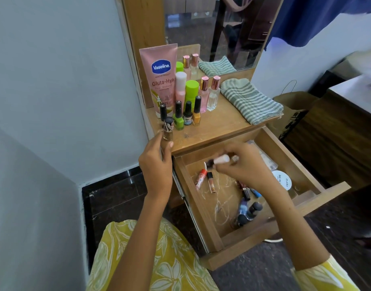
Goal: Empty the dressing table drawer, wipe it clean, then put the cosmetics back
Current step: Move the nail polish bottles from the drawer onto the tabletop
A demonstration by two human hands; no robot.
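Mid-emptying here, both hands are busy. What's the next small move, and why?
Probably set the small bottle held in the left hand down on the tabletop beside the nail polishes. It already hovers at that edge, and the right hand holds a pale bottle over the drawer, waiting to follow.

Worn on the head, looking forward and steeply down from just above. Wide-angle, with straight edges bowed toward the borders. Near: both forearms and an open drawer [203,208] at right of centre. Farther: the dressing table top [218,127] and mirror [218,28]. Left: a bare wall [54,80]. Only one view, so nothing shared.
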